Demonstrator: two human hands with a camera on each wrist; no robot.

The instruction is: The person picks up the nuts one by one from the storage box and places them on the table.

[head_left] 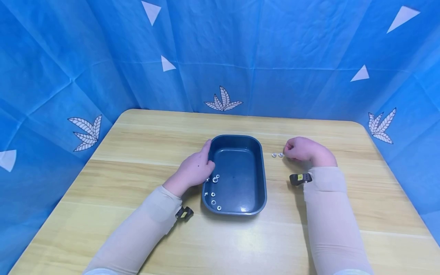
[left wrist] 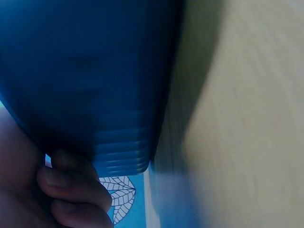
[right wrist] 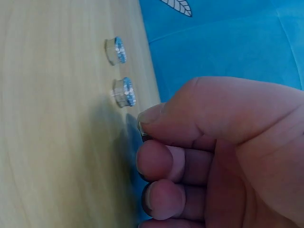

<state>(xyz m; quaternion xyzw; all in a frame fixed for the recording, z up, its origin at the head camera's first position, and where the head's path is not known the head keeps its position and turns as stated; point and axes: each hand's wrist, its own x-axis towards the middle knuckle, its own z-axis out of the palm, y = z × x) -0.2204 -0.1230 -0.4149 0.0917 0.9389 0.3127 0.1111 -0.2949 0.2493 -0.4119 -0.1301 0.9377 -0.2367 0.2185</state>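
A: What do we have in our left hand (head_left: pixel 192 169)?

B: We have the blue tray (head_left: pixel 237 164) by its left side. The left grip is clenched on its rim, forefinger lying along the edge and thumb over the inside. From the left wrist we see the other fingers bent against the outer wall.

A: And where is the tray?

B: On the counter (head_left: pixel 103 183), between our hands, its long sides running away from us. Several small nuts (head_left: pixel 213 194) lie in it, gathered along its left side and toward the near end.

A: What about our right hand (head_left: pixel 306 149)?

B: It is low over the counter, to the right of the tray and well apart from it. The fingers are curled, and that grip pinches a small piece (right wrist: pixel 141 128) between thumb and finger. Only a pale sliver shows, so we can't tell what it is.

A: Anything close by?

B: Two nuts sit side by side on the counter, between the tray and that hand: the left nut (head_left: pixel 274 155) and the right nut (head_left: pixel 280 155), the latter just beside our fingertips.

A: And behind the counter?

B: We face a blue curtain (head_left: pixel 292 46) with white triangles and leaf prints (head_left: pixel 223 100).
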